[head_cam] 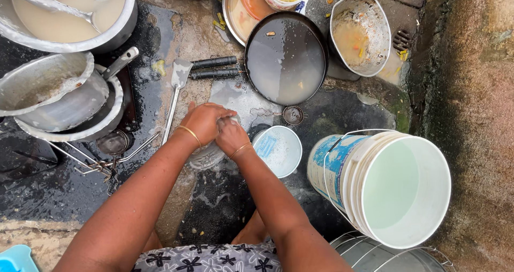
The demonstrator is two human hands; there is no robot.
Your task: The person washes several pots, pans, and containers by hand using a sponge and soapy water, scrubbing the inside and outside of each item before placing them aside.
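Note:
Both my hands meet over a small steel vessel (206, 157) on the wet stone floor, mostly hidden under them. My left hand (202, 121) curls over its top with a gold bangle on the wrist. Fingers closed, my right hand (231, 136) presses against the same vessel with something pale and soapy at the fingertips. A small white bowl (279, 150) sits just right of my hands.
A white bucket of water (399, 189) stands at the right. A black pan (286, 58) with handles, a steel spatula (175, 93), a small strainer (293, 115), a dirty steel pot (360, 34) and stacked steel pots (64, 98) surround the spot. A drain (401, 39) lies at the far right.

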